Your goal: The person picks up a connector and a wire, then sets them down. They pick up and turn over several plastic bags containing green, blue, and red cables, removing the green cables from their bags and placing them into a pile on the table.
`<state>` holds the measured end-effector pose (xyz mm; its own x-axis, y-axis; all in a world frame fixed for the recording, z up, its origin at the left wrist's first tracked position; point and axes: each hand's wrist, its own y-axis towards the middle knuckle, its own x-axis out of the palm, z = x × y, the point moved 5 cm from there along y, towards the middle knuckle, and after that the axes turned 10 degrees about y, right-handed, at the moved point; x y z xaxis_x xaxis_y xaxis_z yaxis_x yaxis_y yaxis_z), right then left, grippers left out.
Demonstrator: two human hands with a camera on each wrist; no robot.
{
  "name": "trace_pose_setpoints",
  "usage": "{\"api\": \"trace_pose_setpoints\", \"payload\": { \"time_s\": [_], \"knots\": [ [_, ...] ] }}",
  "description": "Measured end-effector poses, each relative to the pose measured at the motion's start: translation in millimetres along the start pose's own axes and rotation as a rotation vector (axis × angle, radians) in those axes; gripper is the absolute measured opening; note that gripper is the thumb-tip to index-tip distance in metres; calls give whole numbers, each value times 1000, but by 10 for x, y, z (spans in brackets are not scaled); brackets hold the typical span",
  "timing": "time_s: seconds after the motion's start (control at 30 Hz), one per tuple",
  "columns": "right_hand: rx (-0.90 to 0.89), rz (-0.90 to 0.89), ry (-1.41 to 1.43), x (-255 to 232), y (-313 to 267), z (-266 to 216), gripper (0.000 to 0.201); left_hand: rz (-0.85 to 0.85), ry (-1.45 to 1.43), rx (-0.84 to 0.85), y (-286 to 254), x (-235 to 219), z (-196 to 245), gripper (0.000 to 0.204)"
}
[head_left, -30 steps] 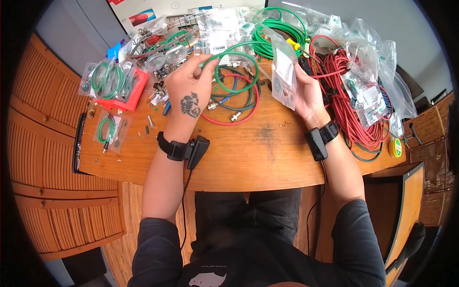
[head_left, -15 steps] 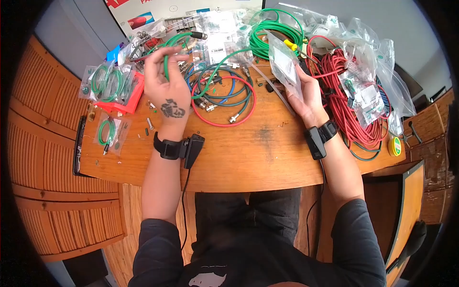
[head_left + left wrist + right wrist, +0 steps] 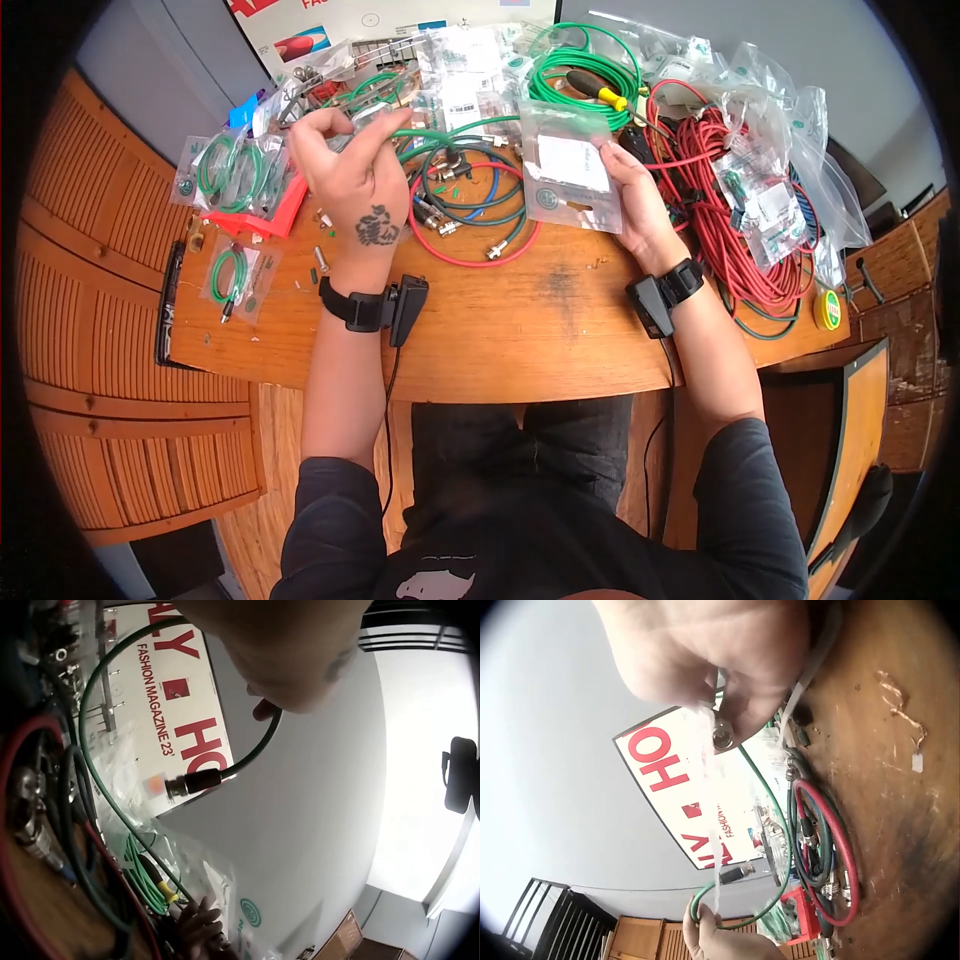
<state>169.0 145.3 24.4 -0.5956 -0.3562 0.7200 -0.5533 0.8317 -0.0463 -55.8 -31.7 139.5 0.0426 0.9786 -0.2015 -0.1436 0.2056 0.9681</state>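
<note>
In the head view my left hand (image 3: 362,190) is raised over the left half of the table, fingers curled round a green cable (image 3: 470,125). The left wrist view shows that cable's dark end connector (image 3: 196,782) hanging free past the fingers. My right hand (image 3: 643,200) holds a clear plastic bag (image 3: 570,165) with a white label, its face turned up. Seen in the right wrist view, a metal connector (image 3: 722,735) is pinched in the right fingers beside the bag's edge. The green cable (image 3: 769,787) runs between the two hands.
Red, blue and dark cables (image 3: 470,262) lie looped between the hands. A green coil (image 3: 555,95), a yellow-and-black screwdriver (image 3: 598,90) and a red cable pile (image 3: 720,230) stand behind and right. Bagged green cables (image 3: 228,170) lie on a red holder (image 3: 285,212) at left.
My left hand has moved left with the green cable, which has gone from a small loop to a wider curve. The bag in my right hand has turned to show its label.
</note>
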Motion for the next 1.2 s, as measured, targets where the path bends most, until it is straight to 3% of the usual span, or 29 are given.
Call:
{"api": "trace_pose_setpoints", "payload": {
  "time_s": [0.1,0.17,0.2,0.27,0.3,0.37,0.4,0.43,0.47,0.5,0.63,0.77,0.83,0.9,0.97,1.03,1.1,1.17,1.2],
  "knots": [
    [-96,-31,10,-19,22,-24,25,109,164,104,71,-126,115,33],
    [-110,-53,31,-29,32,-27,24,-58,119,125,26,-34,86,24],
    [-126,-76,55,-27,36,-30,23,-58,121,122,-8,-1,60,24],
    [-158,-65,19,-49,43,-25,24,-346,-47,158,-95,215,34,19],
    [-194,-54,-16,-69,50,-33,24,-345,-46,158,-121,224,17,19],
    [-225,-35,-41,-138,76,-42,23,-707,-104,203,-240,373,51,14],
    [-326,-18,-153,-173,73,-94,22,-818,-141,161,-298,394,60,14],
    [-425,-1,-266,-151,42,-145,22,-819,-144,160,-312,394,69,14],
    [-441,113,-294,-184,28,-168,21,-986,-201,78,-386,443,54,16],
    [-438,115,-294,-167,5,-187,21,-1152,-256,-8,-461,476,39,17],
    [-489,88,-216,-69,-45,-226,21,-1427,-471,-100,-379,388,171,13],
    [-421,98,-49,-64,-31,-209,21,-1501,-761,-85,-358,328,214,15],
    [-392,75,-5,-38,-34,-221,22,-1310,-1029,-280,-298,340,171,24],
    [-151,129,230,-25,-34,-136,25,-1261,-945,-339,-285,382,158,29],
    [-24,-26,97,6,-18,-41,26,-1067,-774,-579,-280,465,113,37],
    [45,-141,79,105,-29,93,25,-1060,-829,-649,-396,537,183,41],
    [93,-152,122,194,-110,149,23,-1207,-874,-824,-541,591,253,37],
    [211,-314,-44,247,-165,228,24,-1185,-867,-902,-592,626,255,26],
    [226,-293,-86,234,-182,242,25,-1131,-921,-999,-630,661,188,23]
  ]
}}
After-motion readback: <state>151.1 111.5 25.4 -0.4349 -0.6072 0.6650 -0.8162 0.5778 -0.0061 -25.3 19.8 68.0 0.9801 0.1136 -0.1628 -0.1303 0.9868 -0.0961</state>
